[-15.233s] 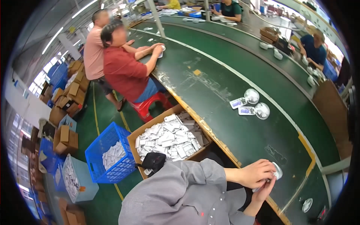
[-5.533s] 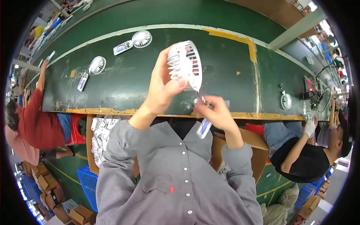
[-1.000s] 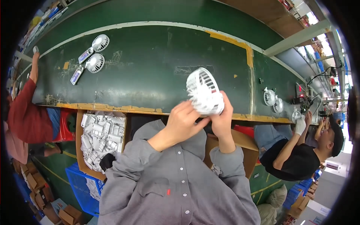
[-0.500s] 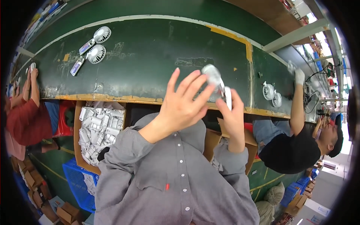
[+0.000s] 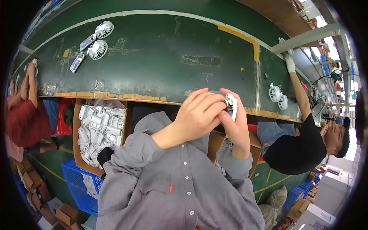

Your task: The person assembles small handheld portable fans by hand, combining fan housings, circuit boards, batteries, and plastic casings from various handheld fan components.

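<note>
A white handheld fan point(image 5: 234, 106) is between my two hands, just above the near edge of the workbench. Its casing shows from the side, with small dark inner parts near its top. My right hand point(image 5: 238, 124) grips the casing, thumb in front and fingers behind. Curled over the fan's left side is my left hand point(image 5: 200, 115), its fingers closed and its fingertips at the inner parts. The fan's round head is hidden, most likely behind my left hand. Two more white fans point(image 5: 97, 50) with open handles lie at the bench's far left.
The green workbench point(image 5: 153, 57) spans the front. Two white fans point(image 5: 275, 93) lie at the right. A carton point(image 5: 76, 145) of white casings and a blue crate point(image 5: 69, 180) stand at lower left. Co-workers sit at both sides; the right one's gloved hand point(image 5: 290, 64) reaches over the bench.
My left hand has closed in from raised, spread fingers onto the fan. The fan head has swung down out of sight. The right co-worker's gloved hand has shifted left.
</note>
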The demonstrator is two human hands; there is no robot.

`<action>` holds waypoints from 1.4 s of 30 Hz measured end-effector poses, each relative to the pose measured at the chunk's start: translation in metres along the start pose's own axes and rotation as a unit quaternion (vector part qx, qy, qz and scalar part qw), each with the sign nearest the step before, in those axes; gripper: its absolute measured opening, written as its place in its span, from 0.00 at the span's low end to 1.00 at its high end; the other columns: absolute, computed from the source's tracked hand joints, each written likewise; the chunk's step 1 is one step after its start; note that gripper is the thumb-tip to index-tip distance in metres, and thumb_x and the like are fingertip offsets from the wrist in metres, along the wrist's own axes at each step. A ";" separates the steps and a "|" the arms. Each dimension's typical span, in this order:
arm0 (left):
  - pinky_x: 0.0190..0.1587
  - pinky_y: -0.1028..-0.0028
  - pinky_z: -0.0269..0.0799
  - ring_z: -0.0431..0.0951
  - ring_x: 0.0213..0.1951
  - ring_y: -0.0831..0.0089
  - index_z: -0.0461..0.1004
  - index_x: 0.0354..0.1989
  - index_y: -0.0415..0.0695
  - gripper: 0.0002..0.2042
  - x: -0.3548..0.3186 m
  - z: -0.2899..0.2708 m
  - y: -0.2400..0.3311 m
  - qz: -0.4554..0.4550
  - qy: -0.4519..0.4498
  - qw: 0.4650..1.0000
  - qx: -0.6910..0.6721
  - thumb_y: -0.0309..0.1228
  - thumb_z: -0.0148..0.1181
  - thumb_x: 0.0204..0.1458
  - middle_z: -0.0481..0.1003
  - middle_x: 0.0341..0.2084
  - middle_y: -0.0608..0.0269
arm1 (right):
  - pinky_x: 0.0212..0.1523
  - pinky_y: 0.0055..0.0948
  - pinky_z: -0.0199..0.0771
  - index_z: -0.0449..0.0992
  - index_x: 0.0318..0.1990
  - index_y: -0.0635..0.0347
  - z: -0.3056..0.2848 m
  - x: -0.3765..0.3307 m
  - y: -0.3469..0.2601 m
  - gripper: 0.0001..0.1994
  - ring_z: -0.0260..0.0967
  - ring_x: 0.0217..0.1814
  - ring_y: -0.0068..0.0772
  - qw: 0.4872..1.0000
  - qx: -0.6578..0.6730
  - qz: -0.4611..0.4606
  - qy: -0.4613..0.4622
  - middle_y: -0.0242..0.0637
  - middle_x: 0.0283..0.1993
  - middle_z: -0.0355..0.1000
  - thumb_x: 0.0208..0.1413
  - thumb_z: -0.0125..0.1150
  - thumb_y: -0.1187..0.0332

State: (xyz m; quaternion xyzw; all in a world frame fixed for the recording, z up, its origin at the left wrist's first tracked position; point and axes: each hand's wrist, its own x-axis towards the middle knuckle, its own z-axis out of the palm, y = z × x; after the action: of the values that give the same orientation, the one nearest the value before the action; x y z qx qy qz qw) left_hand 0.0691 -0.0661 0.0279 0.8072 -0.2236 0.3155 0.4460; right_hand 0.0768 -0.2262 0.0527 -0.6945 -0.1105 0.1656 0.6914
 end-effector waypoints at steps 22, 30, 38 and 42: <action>0.35 0.69 0.76 0.78 0.34 0.62 0.71 0.34 0.42 0.10 -0.029 0.007 -0.019 -0.057 0.015 0.991 -0.120 0.19 0.63 0.42 0.73 0.33 0.60 | 0.22 0.24 0.66 0.55 0.65 0.69 0.002 -0.009 0.033 0.32 0.65 0.23 0.28 0.912 0.402 0.080 0.036 0.44 0.38 0.69 0.56 0.50 0.58; 0.47 0.66 0.73 0.76 0.43 0.54 0.69 0.48 0.37 0.17 -0.031 0.001 -0.015 -0.151 0.035 0.965 -0.212 0.18 0.58 0.46 0.74 0.42 0.51 | 0.49 0.29 0.68 0.61 0.56 0.69 0.005 -0.004 0.026 0.33 0.69 0.46 0.34 0.966 0.254 -0.005 -0.035 0.44 0.43 0.69 0.50 0.59 0.51; 0.36 0.69 0.71 0.75 0.34 0.65 0.74 0.29 0.44 0.05 -0.014 -0.012 -0.014 -0.018 -0.067 0.991 -0.118 0.25 0.62 0.43 0.74 0.30 0.66 | 0.39 0.24 0.64 0.63 0.33 0.61 -0.004 -0.010 0.013 0.18 0.64 0.36 0.27 0.986 0.161 0.037 -0.027 0.39 0.33 0.67 0.55 0.56 0.53; 0.37 0.67 0.69 0.72 0.35 0.63 0.72 0.30 0.42 0.06 -0.023 -0.011 -0.010 0.011 -0.074 0.995 -0.073 0.23 0.59 0.42 0.71 0.31 0.63 | 0.38 0.18 0.61 0.67 0.35 0.64 -0.009 -0.011 0.034 0.08 0.62 0.36 0.17 0.995 -0.020 0.099 -0.009 0.32 0.31 0.67 0.57 0.57 0.69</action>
State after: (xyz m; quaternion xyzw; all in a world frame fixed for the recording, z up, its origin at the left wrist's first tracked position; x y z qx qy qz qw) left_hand 0.0560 -0.0499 0.0102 0.7913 -0.2866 0.2428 0.4824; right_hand 0.0671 -0.2391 0.0195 -0.7144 -0.0508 0.2373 0.6563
